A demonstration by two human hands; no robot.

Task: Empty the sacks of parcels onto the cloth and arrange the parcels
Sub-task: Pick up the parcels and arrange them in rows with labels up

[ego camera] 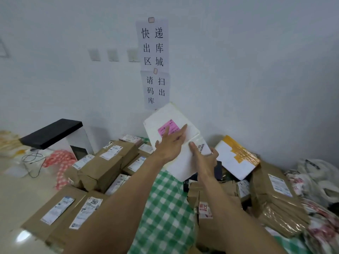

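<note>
A white flat parcel (174, 118) with a pink label is held up in the air in front of the wall, above the green checked cloth (167, 208). My left hand (171, 145) lies flat against its face, fingers straight across the pink label. My right hand (205, 158) grips the parcel's lower right edge, thumb on top. Brown parcels lie in rows on the left (102, 167) and in a loose heap on the right (271, 198). A white parcel with yellow tape (236, 158) leans on the right heap.
A black and white box (55, 132) stands at the back left by a red checked cloth (62, 162) and a cable. White sacks (319, 178) and patterned bags lie at the far right. Paper signs (154, 57) hang on the wall.
</note>
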